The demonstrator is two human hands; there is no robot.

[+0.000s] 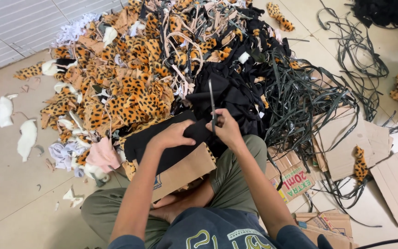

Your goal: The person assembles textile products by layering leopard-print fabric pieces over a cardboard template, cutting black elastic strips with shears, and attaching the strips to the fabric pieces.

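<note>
I sit cross-legged on the floor. My left hand [173,134] grips a piece of black fabric [162,143] that lies over a brown cardboard piece [185,171] on my lap. My right hand [226,127] holds a pair of scissors [212,105] whose blades point up and away from me, right beside the fabric's edge. The two hands are close together, nearly touching, over the black fabric.
A big heap of leopard-print fabric scraps [125,78] and black scraps [236,87] lies in front of me. Dark strips [309,97] tangle at the right. Flat cardboard pieces [360,143] lie at the right. White fabric bits [26,138] dot the floor at the left.
</note>
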